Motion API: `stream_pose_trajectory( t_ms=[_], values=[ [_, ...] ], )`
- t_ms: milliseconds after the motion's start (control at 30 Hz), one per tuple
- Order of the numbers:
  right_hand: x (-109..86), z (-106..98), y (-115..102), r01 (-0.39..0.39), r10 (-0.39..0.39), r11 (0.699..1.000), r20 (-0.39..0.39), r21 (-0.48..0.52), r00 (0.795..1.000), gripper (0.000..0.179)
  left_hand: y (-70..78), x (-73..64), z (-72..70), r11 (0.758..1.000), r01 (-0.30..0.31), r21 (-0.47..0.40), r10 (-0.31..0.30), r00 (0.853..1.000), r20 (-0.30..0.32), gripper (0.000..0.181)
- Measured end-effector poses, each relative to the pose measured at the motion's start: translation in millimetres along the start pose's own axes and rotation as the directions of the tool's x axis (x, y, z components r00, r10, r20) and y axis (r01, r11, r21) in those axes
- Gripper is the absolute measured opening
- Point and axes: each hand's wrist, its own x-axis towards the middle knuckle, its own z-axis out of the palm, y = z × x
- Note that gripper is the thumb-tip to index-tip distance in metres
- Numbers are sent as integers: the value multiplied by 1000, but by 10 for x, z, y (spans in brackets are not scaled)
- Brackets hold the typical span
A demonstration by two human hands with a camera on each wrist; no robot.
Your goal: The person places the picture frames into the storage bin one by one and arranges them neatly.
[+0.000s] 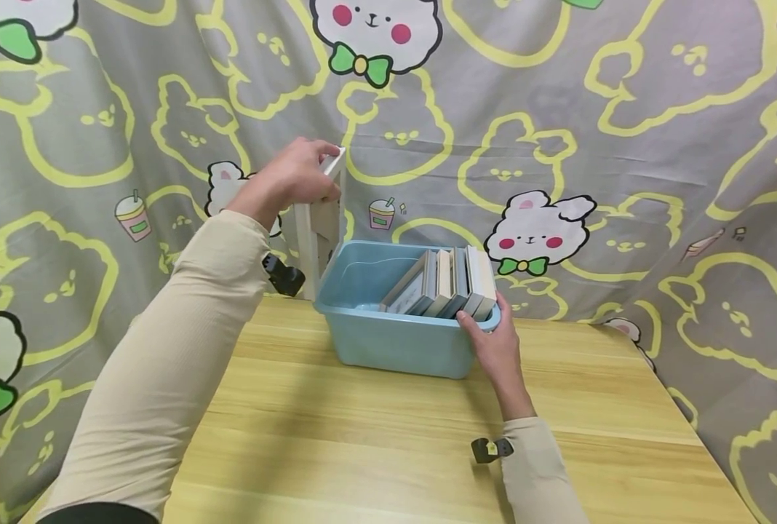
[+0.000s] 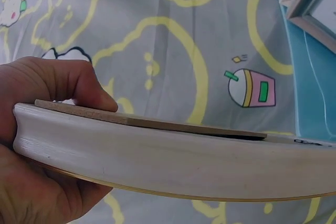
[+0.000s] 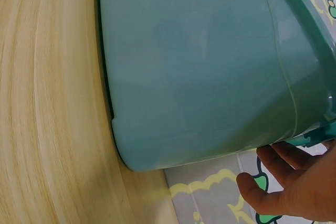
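My left hand (image 1: 299,173) grips a white picture frame (image 1: 307,247) by its upper end, upright beside the left end of a blue plastic bin (image 1: 398,342). In the left wrist view, thumb and fingers clasp both faces of the frame (image 2: 173,163), and a thin brown backing board (image 2: 126,119) stands slightly proud of its back. My right hand (image 1: 498,349) holds the bin's right end, thumb over the rim; in the right wrist view its fingers (image 3: 278,169) curl under the rim. Several frames (image 1: 450,280) in white, grey and cream lean together inside the bin's right half.
The bin stands on a light wooden table (image 1: 362,444), near its back edge. Behind and at both sides hangs a grey curtain (image 1: 421,145) with yellow bear outlines and white cartoon heads. A small black device (image 1: 284,275) is strapped to the left wrist, another (image 1: 491,450) to the right.
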Motion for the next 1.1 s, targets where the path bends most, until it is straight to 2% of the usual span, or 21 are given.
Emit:
stream_pose_trajectory(
  t_ms=[133, 300, 500, 767, 900, 1100],
  values=[
    [16, -3, -4, 8, -8, 1000, -1, 6, 1000, 95, 28, 34, 47, 998, 51, -47, -51, 999, -3, 81],
    [28, 3, 0, 12, -12, 1000, -3, 8, 1000, 95, 53, 78, 89, 994, 96, -57, -97, 995, -22, 83],
    [28, 0, 9, 12, -12, 1000, -4, 10, 1000, 95, 76, 140, 199, 993, 92, -80, -95, 995, -28, 86],
    [29, 5, 9, 8, -8, 1000, -1, 9, 1000, 96, 128, 187, 378, 982, 103, -159, -114, 992, -61, 91],
    [36, 0, 3, 15, -15, 1000, -10, 6, 1000, 96, 156, 207, 451, 979, 102, -175, -113, 992, -51, 90],
    [41, -2, 3, 15, -15, 1000, -8, 10, 1000, 95, 143, 240, 562, 986, 82, -145, -88, 996, -34, 85]
  ],
)
